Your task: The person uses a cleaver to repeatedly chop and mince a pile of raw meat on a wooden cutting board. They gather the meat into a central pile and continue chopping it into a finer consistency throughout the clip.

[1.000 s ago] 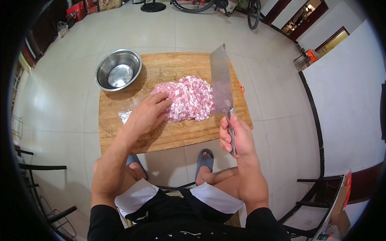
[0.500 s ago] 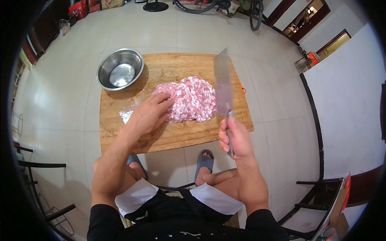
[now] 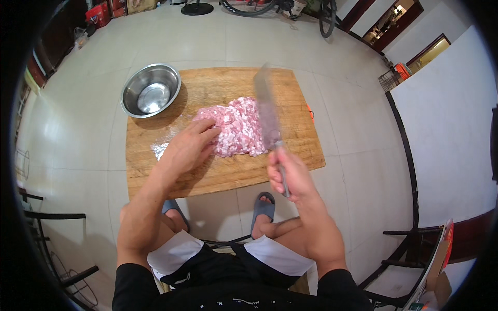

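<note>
A flat mound of chopped pink-and-white meat (image 3: 234,127) lies in the middle of a wooden cutting board (image 3: 207,173). My right hand (image 3: 291,171) is closed around the handle of a cleaver (image 3: 268,109). The wide blade, blurred by motion, covers the mound's right edge; whether it touches the meat I cannot tell. At the mound's left side rests my left hand (image 3: 189,145), its fingers apart and the tips on the meat, gripping nothing. Beside that wrist is a small patch of white bits (image 3: 158,150) on the wood, partly hidden by my hand.
A steel bowl (image 3: 151,90) stands on the board's far left corner. My feet in grey slippers (image 3: 263,210) are just below the near edge. Dark-framed chairs (image 3: 54,215) stand at left and lower right, a white wall (image 3: 446,140) at right, a bicycle (image 3: 254,8) beyond.
My right hand and the cleaver have shifted left, from beside the mound to over its right edge. My left hand stays nearly in place on the meat.
</note>
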`<state>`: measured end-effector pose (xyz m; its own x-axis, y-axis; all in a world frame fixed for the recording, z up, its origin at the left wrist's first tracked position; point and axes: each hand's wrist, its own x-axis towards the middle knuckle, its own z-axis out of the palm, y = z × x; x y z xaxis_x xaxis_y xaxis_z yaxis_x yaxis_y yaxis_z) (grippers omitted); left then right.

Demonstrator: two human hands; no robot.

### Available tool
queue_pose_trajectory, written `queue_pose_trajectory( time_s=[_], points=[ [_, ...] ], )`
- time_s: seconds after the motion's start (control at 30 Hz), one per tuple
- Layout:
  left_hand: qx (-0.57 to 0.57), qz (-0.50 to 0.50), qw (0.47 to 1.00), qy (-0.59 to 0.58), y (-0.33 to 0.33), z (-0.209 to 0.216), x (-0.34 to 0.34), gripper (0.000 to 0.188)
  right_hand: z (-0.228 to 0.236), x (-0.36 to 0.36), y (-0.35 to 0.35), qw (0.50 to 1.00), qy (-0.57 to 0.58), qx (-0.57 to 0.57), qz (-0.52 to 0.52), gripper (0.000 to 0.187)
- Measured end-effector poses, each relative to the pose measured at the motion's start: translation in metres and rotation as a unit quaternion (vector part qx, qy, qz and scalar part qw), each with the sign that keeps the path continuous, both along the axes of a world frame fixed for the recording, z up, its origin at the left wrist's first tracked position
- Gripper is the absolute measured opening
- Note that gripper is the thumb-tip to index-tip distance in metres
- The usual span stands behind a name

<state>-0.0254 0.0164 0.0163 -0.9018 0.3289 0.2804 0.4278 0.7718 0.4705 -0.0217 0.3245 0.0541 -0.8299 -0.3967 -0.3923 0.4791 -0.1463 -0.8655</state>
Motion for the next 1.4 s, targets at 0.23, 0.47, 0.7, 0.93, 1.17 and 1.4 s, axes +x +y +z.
queue_pose_trajectory(
  time_s=[0.23,0.47,0.7,0.93,1.17,1.4],
  points=[
    [-0.009,0.001,1.000,0.004,-0.004,0.003,0.005,0.048,0.024,-0.019,-0.005,0.999,0.021,0.013,0.024,0.046],
    [-0.005,-0.002,1.000,0.008,-0.001,0.003,0.002,0.048,-0.003,-0.036,-0.018,0.993,-0.109,0.040,0.027,0.042],
    [0.000,0.001,1.000,0.013,-0.003,0.002,0.005,0.048,0.029,-0.023,-0.010,0.999,0.039,-0.019,0.007,0.043],
    [-0.003,0.006,1.000,0.000,0.000,0.001,0.002,0.048,-0.002,-0.034,-0.010,0.989,-0.131,0.017,0.066,0.043],
    [0.000,0.006,1.000,0.018,-0.003,0.001,0.005,0.047,0.037,-0.017,-0.010,0.999,0.042,-0.011,0.032,0.042],
    [-0.006,0.001,1.000,0.009,-0.003,0.003,0.003,0.048,-0.002,-0.031,-0.015,0.992,-0.085,0.020,0.086,0.042]
  ],
)
